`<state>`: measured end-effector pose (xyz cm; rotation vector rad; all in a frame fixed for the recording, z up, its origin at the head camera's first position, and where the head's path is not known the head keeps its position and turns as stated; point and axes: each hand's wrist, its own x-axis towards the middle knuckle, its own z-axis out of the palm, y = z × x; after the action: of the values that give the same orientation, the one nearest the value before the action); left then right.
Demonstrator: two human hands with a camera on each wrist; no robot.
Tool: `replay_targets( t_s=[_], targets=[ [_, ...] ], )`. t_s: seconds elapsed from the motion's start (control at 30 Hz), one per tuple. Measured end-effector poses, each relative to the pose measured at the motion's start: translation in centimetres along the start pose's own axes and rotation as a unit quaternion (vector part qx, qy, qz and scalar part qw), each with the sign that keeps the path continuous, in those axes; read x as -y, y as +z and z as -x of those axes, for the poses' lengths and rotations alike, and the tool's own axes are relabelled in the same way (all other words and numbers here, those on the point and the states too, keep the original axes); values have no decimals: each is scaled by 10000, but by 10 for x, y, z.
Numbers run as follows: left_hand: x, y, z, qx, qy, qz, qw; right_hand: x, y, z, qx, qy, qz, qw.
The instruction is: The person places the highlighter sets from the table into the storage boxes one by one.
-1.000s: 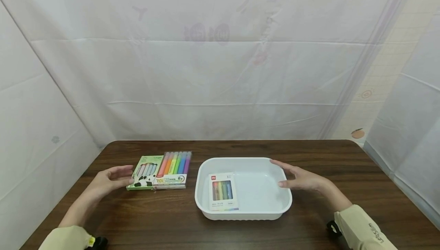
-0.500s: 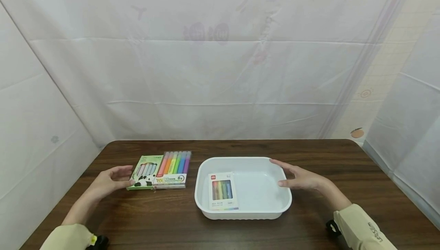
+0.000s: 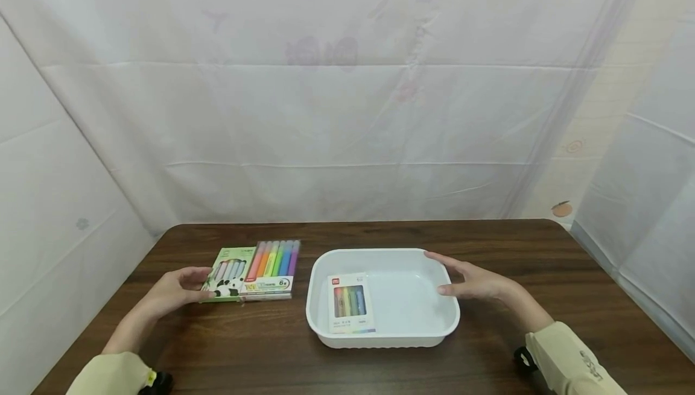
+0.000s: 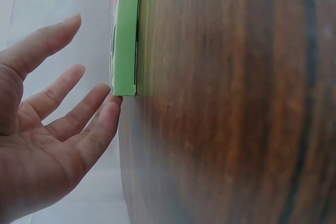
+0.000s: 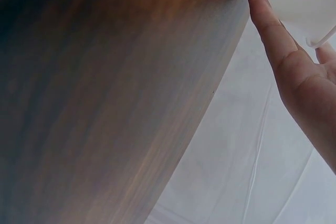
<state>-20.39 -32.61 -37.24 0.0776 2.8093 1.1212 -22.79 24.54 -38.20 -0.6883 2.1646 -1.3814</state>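
In the head view, my left hand (image 3: 172, 290) is at the left edge of a green panda-print box of pens (image 3: 230, 271). The left wrist view shows its fingertips at the corner of the green box (image 4: 126, 35), the thumb raised apart from it. Lying against that box on its right is a clear pack of several coloured markers (image 3: 274, 265). My right hand (image 3: 478, 280) holds the right side of a white plastic basin (image 3: 382, 342), thumb over the rim and fingers along the outer wall. Inside the basin, on its left, lies a white box of coloured crayons or pens (image 3: 351, 304).
Everything stands on a dark wood-grain table (image 3: 244, 353). White printed cloth (image 3: 347, 117) hangs behind the table and along both sides. The basin's raised walls stand between the packs and my right hand.
My left hand has shifted slightly right, its fingertips now closer on the green box. My right hand, the basin and the packs keep their places.
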Motion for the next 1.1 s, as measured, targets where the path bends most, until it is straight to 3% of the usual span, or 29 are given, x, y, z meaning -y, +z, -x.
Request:
replay_targets(
  t_s=[0.2, 0.57, 0.9, 1.1],
  targets=[
    [-2, 1, -4, -91, -18, -201, 9998, 1, -1, 1, -63, 82, 48, 9999],
    [-2, 1, -9, 227, -131, -551, 9981, -1, -1, 1, -81, 67, 120, 9999],
    [-2, 4, -12, 304, 45, -552, 9980, -1, -1, 0, -40, 43, 54, 10000],
    [-2, 5, -15, 289, -113, -491, 9983, -1, -1, 1, -72, 58, 100, 9999]
  ],
)
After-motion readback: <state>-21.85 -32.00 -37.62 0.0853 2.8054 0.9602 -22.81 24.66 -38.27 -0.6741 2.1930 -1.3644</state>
